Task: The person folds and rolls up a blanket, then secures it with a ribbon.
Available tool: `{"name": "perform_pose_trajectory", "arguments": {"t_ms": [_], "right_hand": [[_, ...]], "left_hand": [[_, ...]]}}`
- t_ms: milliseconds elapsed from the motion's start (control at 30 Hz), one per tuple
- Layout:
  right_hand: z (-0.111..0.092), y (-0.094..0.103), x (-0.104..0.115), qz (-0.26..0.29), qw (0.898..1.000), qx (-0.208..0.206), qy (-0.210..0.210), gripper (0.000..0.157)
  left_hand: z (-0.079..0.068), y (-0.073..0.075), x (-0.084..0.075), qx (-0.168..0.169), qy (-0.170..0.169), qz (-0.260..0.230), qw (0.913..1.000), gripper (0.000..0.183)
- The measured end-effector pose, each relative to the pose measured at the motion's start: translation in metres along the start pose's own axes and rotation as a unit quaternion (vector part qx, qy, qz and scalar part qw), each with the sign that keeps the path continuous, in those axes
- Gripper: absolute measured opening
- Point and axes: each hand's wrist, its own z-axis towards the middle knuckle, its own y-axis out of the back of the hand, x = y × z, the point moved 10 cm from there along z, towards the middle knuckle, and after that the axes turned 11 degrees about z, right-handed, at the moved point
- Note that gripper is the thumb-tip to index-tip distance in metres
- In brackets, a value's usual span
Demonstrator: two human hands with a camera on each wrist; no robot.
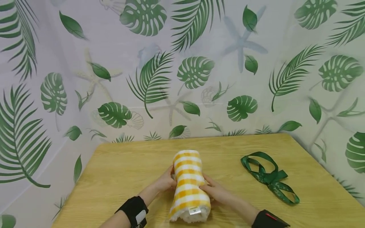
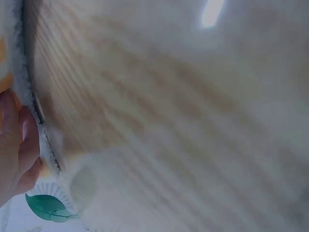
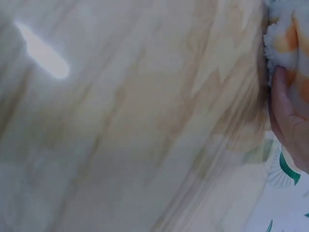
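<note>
A rolled towel with yellow and white checks lies lengthwise on the table, a white label at its near end. My left hand grips its left side, part of the fingers hidden by the roll. On the opposite side my right hand holds the towel, thumb on top. The left wrist view shows the left hand with fingers against the towel's fluffy edge. In the right wrist view, fingers of the right hand press the towel's side.
To the right, a looped green ribbon lies on the wood-grain table. Behind the table's far edge hangs a leaf-patterned cloth, which also runs along the left and right sides.
</note>
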Motion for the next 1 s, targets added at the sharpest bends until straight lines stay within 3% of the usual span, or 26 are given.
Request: {"name": "perform_pose_trajectory", "arguments": {"t_ms": [167,333,500,600,733,833,933,1000], "right_hand": [[0.008,-0.031,-0.015,0.058,0.997,0.046,-0.011,0.075],[0.018,-0.051,-0.019,0.077,0.996,0.035,-0.003,0.078],[0.024,-0.062,-0.015,0.083,0.996,0.024,0.004,0.08],[0.02,-0.058,-0.013,0.046,0.999,0.016,0.002,0.08],[0.008,-0.032,0.0,-0.051,0.998,-0.027,0.04,0.071],[-0.006,0.006,0.019,-0.116,0.986,-0.091,0.083,0.058],[-0.023,0.055,0.041,-0.199,0.963,-0.141,0.115,0.048],[-0.036,0.088,0.056,-0.275,0.938,-0.163,0.134,0.042]], "left_hand": [[-0.024,0.015,0.023,-0.019,0.037,-0.039,0.9984,0.084],[-0.037,0.035,0.031,-0.065,0.061,-0.075,0.9932,0.063],[-0.042,0.047,0.035,-0.111,0.072,-0.02,0.9911,0.048],[-0.048,0.049,0.034,-0.12,0.072,0.042,0.9893,0.048],[-0.065,0.059,0.017,-0.144,0.061,0.151,0.976,0.05],[-0.081,0.066,-0.004,-0.16,0.045,0.2,0.9656,0.056],[-0.095,0.06,-0.019,-0.143,0.033,0.232,0.9616,0.069],[-0.102,0.049,-0.024,-0.116,0.031,0.254,0.9596,0.078]]}}
